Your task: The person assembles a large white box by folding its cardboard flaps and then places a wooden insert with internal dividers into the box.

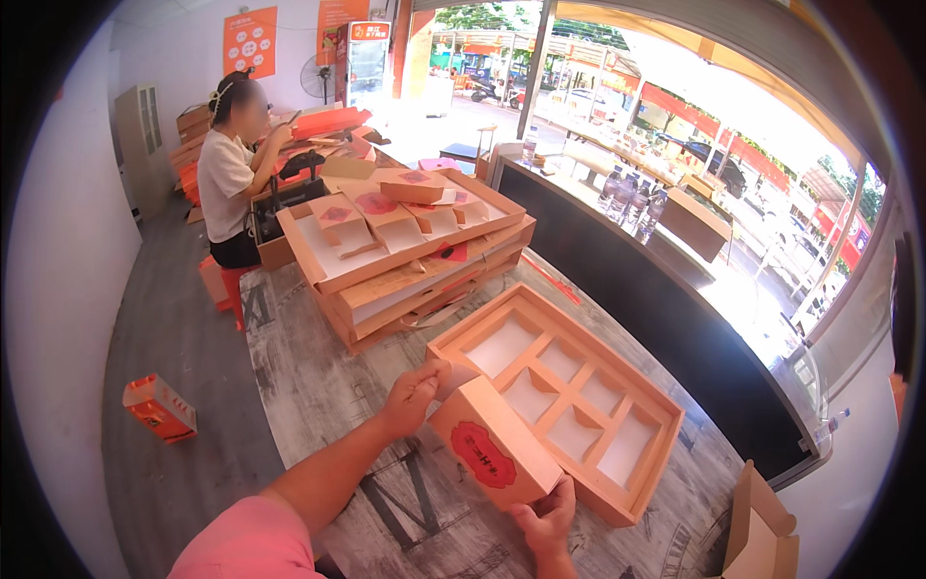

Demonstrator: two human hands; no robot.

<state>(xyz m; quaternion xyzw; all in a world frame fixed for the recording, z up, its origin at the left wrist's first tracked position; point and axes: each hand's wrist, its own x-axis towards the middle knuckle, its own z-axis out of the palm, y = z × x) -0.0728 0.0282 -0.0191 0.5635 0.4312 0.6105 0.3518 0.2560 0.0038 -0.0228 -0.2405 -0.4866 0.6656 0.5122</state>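
Pink cloth sleeve (249, 542) fills the lower left; its bare forearm leads to the left hand (413, 398), fingers curled closed on the end flap of an oblong tan cardboard box (497, 439) with a red emblem (482, 455). The box's long axis slants from that flap end, upper left, to lower right, where the right hand (548, 519) grips a corner, thumb in front. It is above the grey, wood-patterned table (313, 405), overlapping a shallow tan compartmented tray (598, 353) in view.

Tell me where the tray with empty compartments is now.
In the head view, the tray lies on the table, right of centre, partly hidden behind the red-labelled box.
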